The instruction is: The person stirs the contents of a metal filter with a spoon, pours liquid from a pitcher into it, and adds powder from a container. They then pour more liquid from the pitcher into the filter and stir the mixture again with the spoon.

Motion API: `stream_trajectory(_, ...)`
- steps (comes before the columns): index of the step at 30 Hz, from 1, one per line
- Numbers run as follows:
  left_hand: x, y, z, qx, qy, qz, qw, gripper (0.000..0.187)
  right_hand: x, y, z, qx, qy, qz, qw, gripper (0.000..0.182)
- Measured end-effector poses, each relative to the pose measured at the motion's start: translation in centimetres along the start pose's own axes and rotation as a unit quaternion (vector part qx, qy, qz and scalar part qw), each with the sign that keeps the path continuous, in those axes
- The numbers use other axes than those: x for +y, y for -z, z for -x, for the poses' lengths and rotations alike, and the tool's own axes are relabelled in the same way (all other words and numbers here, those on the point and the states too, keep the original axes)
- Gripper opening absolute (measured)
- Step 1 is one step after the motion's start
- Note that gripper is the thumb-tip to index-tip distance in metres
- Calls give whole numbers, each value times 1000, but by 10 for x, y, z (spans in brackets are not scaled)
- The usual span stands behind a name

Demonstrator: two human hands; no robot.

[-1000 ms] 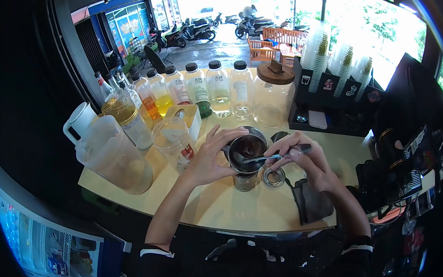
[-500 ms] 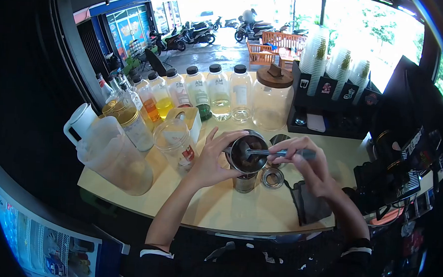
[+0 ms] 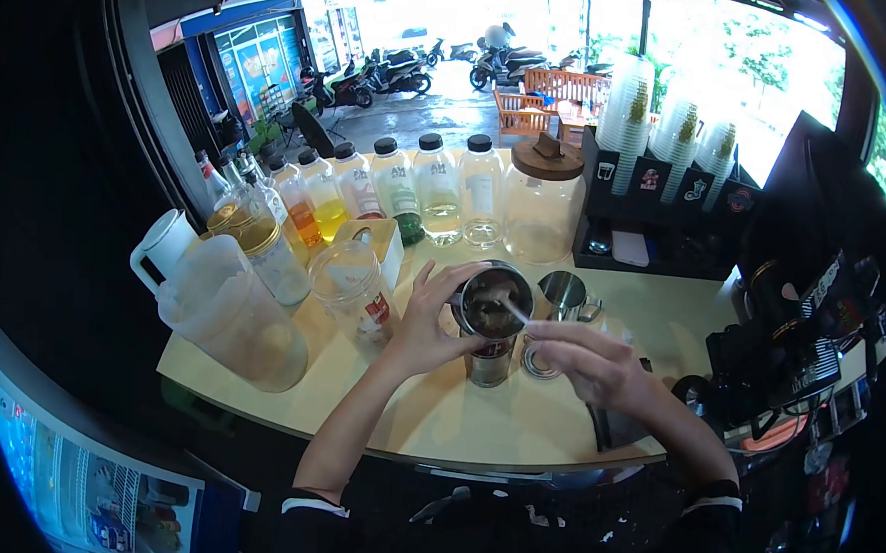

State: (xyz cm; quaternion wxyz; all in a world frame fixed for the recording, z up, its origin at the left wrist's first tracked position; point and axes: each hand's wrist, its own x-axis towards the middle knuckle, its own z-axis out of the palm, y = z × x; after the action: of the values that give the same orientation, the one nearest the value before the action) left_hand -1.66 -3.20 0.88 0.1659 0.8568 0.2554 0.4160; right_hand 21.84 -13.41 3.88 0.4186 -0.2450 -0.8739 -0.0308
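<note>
My left hand (image 3: 429, 321) is wrapped round a metal cup (image 3: 464, 316), which is tilted over a second metal container (image 3: 488, 369) standing on the counter. Pinched in my right hand (image 3: 599, 363) is a spoon (image 3: 513, 310) whose tip is inside the cup's mouth. Dark contents show in the cup, too unclear to name. A steel pitcher (image 3: 562, 291) stands just beyond my right hand, and a metal ring (image 3: 539, 361) lies partly under it.
Bottles (image 3: 435, 191) line the counter's back beside a wooden-lidded jar (image 3: 544, 212). Plastic jugs (image 3: 231, 310) and a clear tub (image 3: 350, 290) stand left. At right are a cup rack (image 3: 656, 223) and a dark cloth (image 3: 627, 426).
My right hand has moved down and slightly left, its grip turned, and the spoon now slants. More of the steel pitcher shows; the cloth is more covered. My left hand stays nearly in place.
</note>
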Motion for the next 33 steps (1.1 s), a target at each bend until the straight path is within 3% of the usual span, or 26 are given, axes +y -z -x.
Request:
stream_trajectory(4, 2, 2, -1, 2, -5, -4, 1000, 83, 3, 1, -4, 13, 8, 24, 1000, 32)
stream_trajectory(6, -2, 2, -1, -1, -12, -9, 1000, 83, 1, -4, -1, -32, 31, -2, 999, 34)
stream_trajectory(12, -1, 6, 0, 6, -12, -14, 1000, 83, 2, 2, -10, 19, 51, 41, 998, 34)
stream_trajectory(14, 0, 6, 0, 8, -11, -18, 1000, 83, -2, 0, -7, -25, 82, 74, 994, 32)
stream_trajectory(17, 5, 7, 1, 13, -10, -41, 999, 82, 2, 5, -12, 0, 41, 78, 996, 28)
stream_trajectory(19, 6, 9, 0, 19, -13, -63, 998, 82, 1, -1, -7, -9, 64, 79, 995, 29)
stream_trajectory(26, 4, 9, 2, 6, -17, -34, 999, 82, 4, -7, -7, 19, 61, 39, 997, 25)
stream_trajectory(33, 1, 10, 2, 1, -8, 29, 1000, 82, -3, -3, -11, -22, 64, 23, 997, 28)
